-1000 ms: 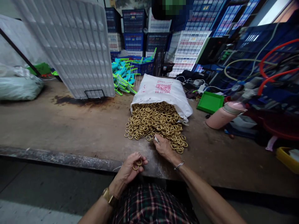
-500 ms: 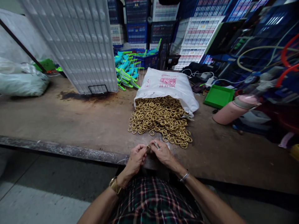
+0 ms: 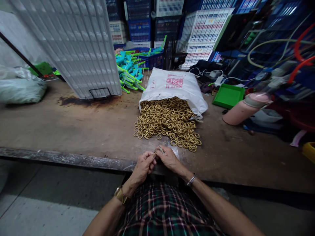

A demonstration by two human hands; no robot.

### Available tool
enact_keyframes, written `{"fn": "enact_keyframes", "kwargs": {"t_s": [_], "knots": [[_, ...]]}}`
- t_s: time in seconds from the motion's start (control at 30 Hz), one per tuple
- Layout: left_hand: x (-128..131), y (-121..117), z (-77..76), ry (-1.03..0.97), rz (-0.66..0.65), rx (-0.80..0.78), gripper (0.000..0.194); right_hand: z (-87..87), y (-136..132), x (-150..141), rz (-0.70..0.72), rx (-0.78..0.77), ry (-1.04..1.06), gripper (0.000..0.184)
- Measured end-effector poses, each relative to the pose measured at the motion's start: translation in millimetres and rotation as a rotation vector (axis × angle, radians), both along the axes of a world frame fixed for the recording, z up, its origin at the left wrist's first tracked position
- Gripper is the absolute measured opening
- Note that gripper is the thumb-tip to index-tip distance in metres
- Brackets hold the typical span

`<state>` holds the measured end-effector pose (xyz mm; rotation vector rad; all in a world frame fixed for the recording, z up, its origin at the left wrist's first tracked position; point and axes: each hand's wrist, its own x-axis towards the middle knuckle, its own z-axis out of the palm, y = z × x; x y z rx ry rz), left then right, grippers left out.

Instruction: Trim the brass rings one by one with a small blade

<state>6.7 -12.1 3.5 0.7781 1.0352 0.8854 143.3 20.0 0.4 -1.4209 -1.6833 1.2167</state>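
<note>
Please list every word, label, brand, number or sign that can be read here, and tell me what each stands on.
No text can be read with certainty.
Red print on the white bag: too blurred.
Yellowish label on the white crate: too small.
Rings: no lettering visible.

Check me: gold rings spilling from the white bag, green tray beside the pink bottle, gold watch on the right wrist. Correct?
Wrong wrist: the head view shows the gold watch on the left one. The rest stands: gold rings spill from the white bag, green tray beside the pink bottle.
</note>
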Motion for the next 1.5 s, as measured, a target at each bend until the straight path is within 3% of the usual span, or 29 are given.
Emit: {"fn": "enact_keyframes", "kwargs": {"t_s": [0.2, 0.33, 0.5, 0.87, 1.0, 1.1, 1.2, 1.37, 1.5], "knots": [[-2, 0, -4.5, -0.072, 0.016, -0.023, 0.031, -3.1, 3, 1, 0.032, -0.012, 0.037, 0.025], [-2, 1, -6.0, -0.086, 0.065, -0.028, 0.033, -5.5, 1, 4, -0.010, 0.091, -0.243, 0.021], [0, 0, -7.2, -0.076, 0.097, -0.002, 0.033, -2.7, -9, 6, 0.175, 0.215, -0.576, 0.021], [-1, -1, -10.7, 0.024, 0.090, 0.065, 0.034, 6.3, -9, 3, 0.298, 0.184, -0.753, 0.026], [-1, -9, -0.9, 0.054, 0.011, 0.118, 0.035, 9.6, -2, 3, 0.327, 0.150, -0.829, 0.028], [1, -15, 11.4, -0.014, -0.073, 0.093, 0.035, 6.2, 8, 2, 0.278, 0.149, -0.888, 0.027], [1, -15, 16.1, -0.175, -0.048, -0.005, 0.032, -0.5, 20, 2, 0.142, 0.172, -0.931, 0.026], [-5, -11, 6.4, -0.320, 0.065, -0.149, 0.029, -7.5, 40, -1, -0.104, 0.201, -0.960, 0.021], [-8, -11, 1.3, -0.401, 0.080, -0.209, 0.022, -4.7, 50, -8, -0.161, 0.156, -0.985, 0.022]]}}
